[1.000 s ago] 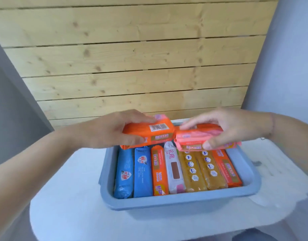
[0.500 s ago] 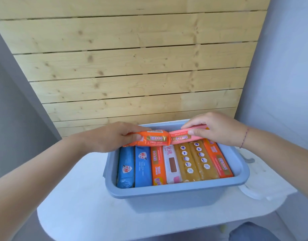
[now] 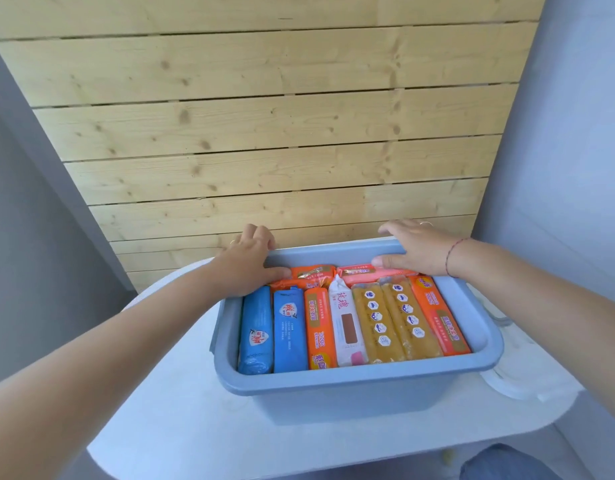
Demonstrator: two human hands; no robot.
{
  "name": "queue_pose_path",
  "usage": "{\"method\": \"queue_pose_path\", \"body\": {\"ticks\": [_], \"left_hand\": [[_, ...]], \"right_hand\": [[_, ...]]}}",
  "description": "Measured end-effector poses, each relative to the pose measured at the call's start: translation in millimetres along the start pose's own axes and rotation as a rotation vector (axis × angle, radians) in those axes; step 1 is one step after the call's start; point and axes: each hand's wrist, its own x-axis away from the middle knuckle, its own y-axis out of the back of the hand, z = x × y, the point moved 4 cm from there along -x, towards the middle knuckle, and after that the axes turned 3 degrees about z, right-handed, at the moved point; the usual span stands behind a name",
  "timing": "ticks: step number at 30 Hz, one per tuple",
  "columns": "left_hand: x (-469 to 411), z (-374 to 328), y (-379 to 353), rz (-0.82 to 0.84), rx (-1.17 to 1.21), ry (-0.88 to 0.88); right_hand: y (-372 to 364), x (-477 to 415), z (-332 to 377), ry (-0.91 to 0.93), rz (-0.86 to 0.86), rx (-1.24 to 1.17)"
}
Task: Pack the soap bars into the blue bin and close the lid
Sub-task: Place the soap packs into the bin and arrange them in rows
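The blue bin (image 3: 351, 379) stands on a white table, lid off. Several wrapped soap bars lie side by side in it: two blue ones (image 3: 275, 330), an orange one, a white one (image 3: 346, 323), two yellow ones (image 3: 396, 323) and another orange one (image 3: 437, 317). An orange bar (image 3: 313, 271) and a pink bar (image 3: 368, 271) lie crosswise along the far wall. My left hand (image 3: 247, 261) grips the far left corner of the rim, thumb inside by the orange bar. My right hand (image 3: 417, 251) holds the far rim, thumb above the pink bar.
The white table (image 3: 181, 410) has a rounded front edge. A wooden plank wall (image 3: 264, 133) rises right behind the bin. A white flat object (image 3: 507, 388) lies to the right of the bin, partly hidden. A knee in blue cloth (image 3: 500, 462) shows at bottom right.
Both hands lowered the orange and pink bars into the far end of the bin, let them go, and moved back onto the far rim.
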Motion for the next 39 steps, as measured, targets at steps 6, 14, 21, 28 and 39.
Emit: {"method": "queue_pose_path", "body": {"ticks": [6, 14, 21, 28, 39], "left_hand": [[7, -18, 14, -0.045, -0.15, -0.072], [70, -49, -19, 0.31, -0.209, -0.185], [60, -58, -3, 0.458, -0.037, -0.14], [39, -57, 40, 0.307, 0.049, -0.169], [-103, 4, -16, 0.63, 0.126, -0.057]], "right_hand": [[18, 25, 23, 0.123, -0.331, 0.11], [-8, 66, 43, 0.301, -0.055, 0.036], [-10, 61, 41, 0.275, 0.088, -0.003], [39, 32, 56, 0.332, 0.029, -0.204], [3, -102, 33, 0.134, 0.44, -0.014]]}}
